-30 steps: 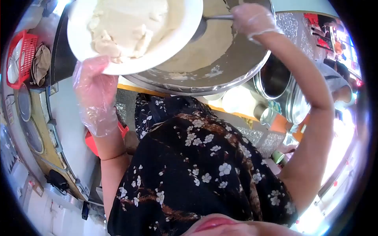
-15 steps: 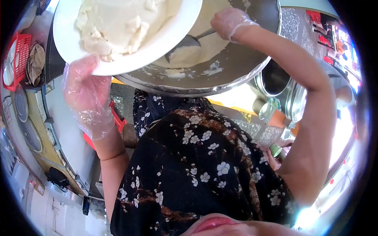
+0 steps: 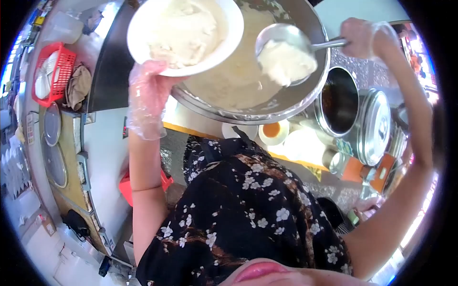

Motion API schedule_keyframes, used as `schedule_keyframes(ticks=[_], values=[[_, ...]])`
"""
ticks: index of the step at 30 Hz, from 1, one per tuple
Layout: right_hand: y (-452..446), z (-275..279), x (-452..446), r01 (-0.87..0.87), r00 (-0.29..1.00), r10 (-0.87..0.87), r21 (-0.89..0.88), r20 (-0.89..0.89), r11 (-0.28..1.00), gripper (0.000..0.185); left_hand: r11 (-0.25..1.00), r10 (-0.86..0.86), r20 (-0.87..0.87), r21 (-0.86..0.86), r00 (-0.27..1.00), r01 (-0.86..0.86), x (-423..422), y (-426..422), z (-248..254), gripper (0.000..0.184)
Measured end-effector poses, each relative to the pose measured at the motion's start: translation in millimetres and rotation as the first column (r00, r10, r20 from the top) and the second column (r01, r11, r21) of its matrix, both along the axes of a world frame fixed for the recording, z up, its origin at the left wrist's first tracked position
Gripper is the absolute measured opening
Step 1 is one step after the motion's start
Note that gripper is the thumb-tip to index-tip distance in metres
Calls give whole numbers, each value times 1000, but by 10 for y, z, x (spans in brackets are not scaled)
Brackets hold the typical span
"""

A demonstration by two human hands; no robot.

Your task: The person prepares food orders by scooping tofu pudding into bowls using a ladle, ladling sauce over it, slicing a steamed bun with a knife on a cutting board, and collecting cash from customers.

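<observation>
My left hand (image 3: 150,97), in a clear plastic glove, grips the near edge of a white bowl (image 3: 135,40). Soft white curd, resembling tofu pudding, fills much of the bowl. At the right, my gloved right hand (image 3: 360,39) is closed round the handle of a metal ladle (image 3: 279,32). A large lump of curd (image 3: 286,62) lies in the ladle, which is over a wide metal pot (image 3: 310,97), to the right of the bowl. Pale curd is also in the pot, partly hidden by bowl and ladle.
Right of the big pot stands a tall metal pot (image 3: 329,127) with dark contents, beside a lidded metal container (image 3: 377,121). A small bowl (image 3: 263,138) holds orange-brown liquid. At left is a red basket (image 3: 59,71). Another person's hand (image 3: 369,204) shows at lower right.
The ladle has risen out of the curd with a lump in it, and my right hand has moved right. The bowl appears smaller and farther right, still in my left hand.
</observation>
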State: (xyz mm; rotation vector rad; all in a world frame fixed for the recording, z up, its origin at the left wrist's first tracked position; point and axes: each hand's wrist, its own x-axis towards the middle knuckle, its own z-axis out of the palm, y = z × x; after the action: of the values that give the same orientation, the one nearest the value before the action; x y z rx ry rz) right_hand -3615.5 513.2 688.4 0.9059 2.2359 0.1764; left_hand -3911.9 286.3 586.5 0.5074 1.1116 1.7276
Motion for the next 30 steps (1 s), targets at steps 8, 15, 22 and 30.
schedule_keyframes(ticks=[8, 15, 22, 30], values=[[-160, 417, -158, 300, 940, -293, 15, -173, 954, 34, 984, -179, -11, -26, 984, 179, 217, 185, -85, 56], [-780, 419, -160, 567, 798, -550, 0, -247, 823, 58, 945, -322, -14, -60, 947, 321, 556, 307, -135, 55], [-1684, -1220, 1717, 681, 570, -372, 166, -733, 714, 38, 883, -466, 41, -32, 884, 468, 586, 310, -206, 56], [-3144, -4024, 625, 554, 626, -779, -688, -28, 470, 27, 916, -348, 147, -156, 926, 370, 349, 371, -183, 68]])
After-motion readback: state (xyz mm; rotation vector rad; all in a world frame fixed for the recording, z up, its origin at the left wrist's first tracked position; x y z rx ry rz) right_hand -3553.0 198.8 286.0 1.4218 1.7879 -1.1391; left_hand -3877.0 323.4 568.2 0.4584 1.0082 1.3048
